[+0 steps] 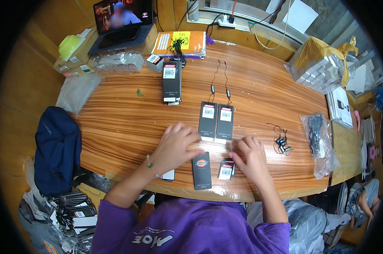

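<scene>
My left hand (177, 143) hovers over the table with its fingers stretched out and the thumb apart, nothing visible in it. Its thumb reaches toward the top of a dark hang tag (202, 171) with an oval logo. My right hand (251, 157) has bent fingers set apart, the thumb by a small stack of labels (226, 170) with barcodes; no held thing shows. Beyond my hands, two dark hang tags, a left one (208, 120) and a right one (224, 122), lie side by side, their black strings stretched away from me. White cards (167, 175) lie partly under my left forearm.
A pile of dark tags (171, 82) lies farther back, near an orange notebook (187, 40). Loose black strings (282, 142) and a plastic-bagged bundle (318, 144) are at right. A laptop (123, 17) stands at back left, a box in yellow wrapping (318, 65) at back right.
</scene>
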The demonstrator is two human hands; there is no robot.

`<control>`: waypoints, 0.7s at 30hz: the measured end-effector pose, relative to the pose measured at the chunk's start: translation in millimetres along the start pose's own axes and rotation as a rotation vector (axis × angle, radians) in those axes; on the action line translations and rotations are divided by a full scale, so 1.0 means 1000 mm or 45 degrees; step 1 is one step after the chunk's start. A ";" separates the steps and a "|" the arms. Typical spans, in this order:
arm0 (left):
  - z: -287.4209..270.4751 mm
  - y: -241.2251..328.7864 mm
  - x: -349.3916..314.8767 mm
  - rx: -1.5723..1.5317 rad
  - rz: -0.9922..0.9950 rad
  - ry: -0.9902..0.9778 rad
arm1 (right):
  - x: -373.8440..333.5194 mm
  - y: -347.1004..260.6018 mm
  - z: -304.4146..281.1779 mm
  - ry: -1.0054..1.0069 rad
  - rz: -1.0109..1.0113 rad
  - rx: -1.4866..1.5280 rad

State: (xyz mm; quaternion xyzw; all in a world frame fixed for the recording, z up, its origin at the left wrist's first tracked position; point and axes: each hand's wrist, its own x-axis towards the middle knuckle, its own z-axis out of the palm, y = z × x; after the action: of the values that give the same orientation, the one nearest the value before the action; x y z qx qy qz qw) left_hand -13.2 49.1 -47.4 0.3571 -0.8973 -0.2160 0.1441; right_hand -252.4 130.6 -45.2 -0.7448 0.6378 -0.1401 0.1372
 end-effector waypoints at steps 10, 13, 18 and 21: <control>0.022 0.019 -0.034 -0.031 -0.064 -0.051 | -0.029 0.001 0.019 0.018 0.025 0.242; 0.019 0.022 -0.032 0.016 -0.081 -0.083 | -0.027 -0.005 0.020 0.091 0.095 0.330; 0.017 0.026 -0.031 -0.323 -0.222 -0.140 | -0.026 -0.003 0.021 0.042 0.192 0.486; 0.016 0.029 -0.035 -1.002 -0.493 -0.253 | -0.028 -0.001 0.018 -0.043 0.342 0.770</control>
State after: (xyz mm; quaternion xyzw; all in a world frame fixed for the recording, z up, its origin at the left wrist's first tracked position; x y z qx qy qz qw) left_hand -12.0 97.2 -50.8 0.4139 -0.6730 -0.5970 0.1390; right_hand -248.8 159.0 -62.6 -0.5819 0.6574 -0.2913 0.3800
